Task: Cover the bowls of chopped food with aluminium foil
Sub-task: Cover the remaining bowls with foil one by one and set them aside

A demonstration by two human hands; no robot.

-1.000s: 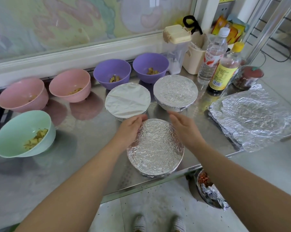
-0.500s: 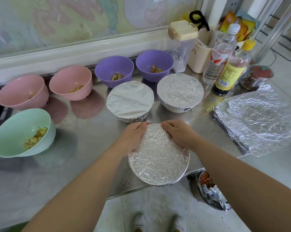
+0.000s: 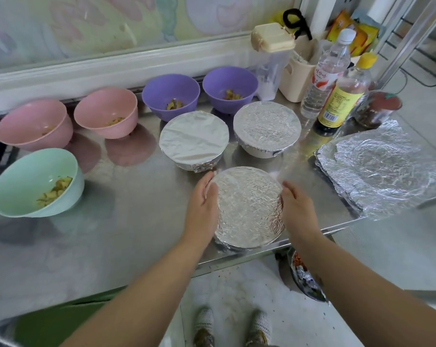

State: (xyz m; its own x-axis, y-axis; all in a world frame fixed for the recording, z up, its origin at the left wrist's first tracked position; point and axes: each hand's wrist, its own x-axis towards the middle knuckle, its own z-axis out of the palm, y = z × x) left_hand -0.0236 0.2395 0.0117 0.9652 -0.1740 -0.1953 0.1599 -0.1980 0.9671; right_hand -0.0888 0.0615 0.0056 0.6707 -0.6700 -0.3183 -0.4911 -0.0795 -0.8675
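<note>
1. Foil-covered bowl sits at the front edge of the worktop, just in front of two other covered bowls.
2. The left hand and right hand lie against its opposite sides. Their fingers are fairly straight, pressing the foil to the rim rather than clutching. The right hand is slightly blurred.
3. The step in hand seems to be sealing the foil edge round this third bowl, and it looks nearly done.
4. Five bowls stay uncovered, each with chopped food: a green bowl, pink bowls and purple bowls.
5. The next move calls for peeling one thin sheet off the foil stack on the right and centring it over an open bowl.
</note>
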